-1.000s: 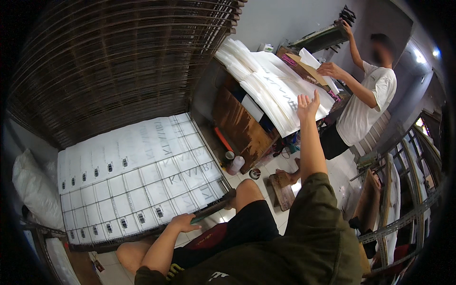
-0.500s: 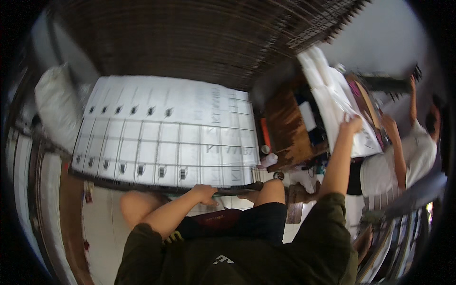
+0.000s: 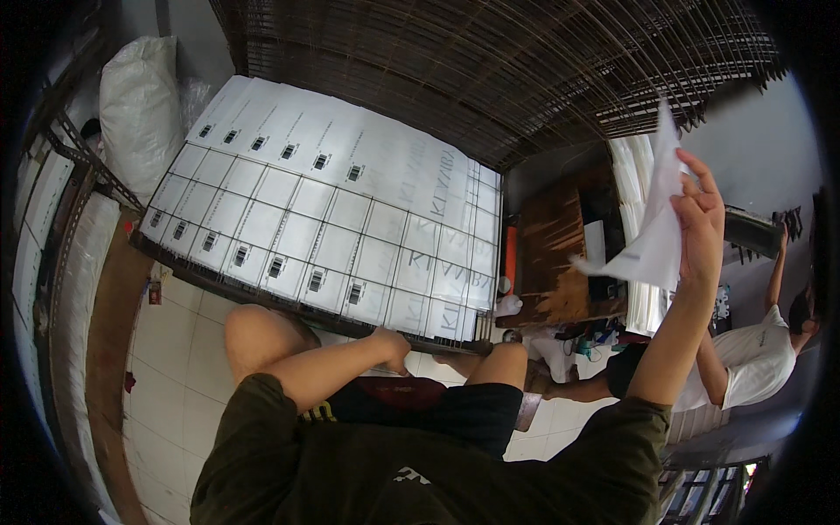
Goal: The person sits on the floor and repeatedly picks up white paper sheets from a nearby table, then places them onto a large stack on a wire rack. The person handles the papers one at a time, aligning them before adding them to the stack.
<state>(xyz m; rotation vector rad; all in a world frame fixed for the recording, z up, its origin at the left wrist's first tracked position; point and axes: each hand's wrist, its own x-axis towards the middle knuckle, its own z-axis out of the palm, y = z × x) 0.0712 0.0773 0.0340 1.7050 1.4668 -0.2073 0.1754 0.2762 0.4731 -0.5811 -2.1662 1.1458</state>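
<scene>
In front of me is a dark wire rack [image 3: 219,274], with rows of white printed sheets [image 3: 337,208] lying across its grid. At the near edge, my left hand [image 3: 391,348] is closed on the rack's rim, its fingertips partly hidden. Out to the right and raised, my right hand [image 3: 700,219] pinches a thin white sheet [image 3: 652,229] between thumb and fingers. That sheet hangs bent and loose, one corner pointing up. Just behind it lies a stack of white sheets [image 3: 632,179].
Dark wire racks [image 3: 490,70] tilt overhead at the back. A bulging white sack [image 3: 140,114] stands at far left. Beside the stack is a worn brown wooden surface [image 3: 551,262]. A co-worker in a white shirt [image 3: 757,359] reaches up at far right.
My right hand has risen from the stack and now holds a sheet lifted off it. The view has turned, and my left hand stays at the rack's near edge.
</scene>
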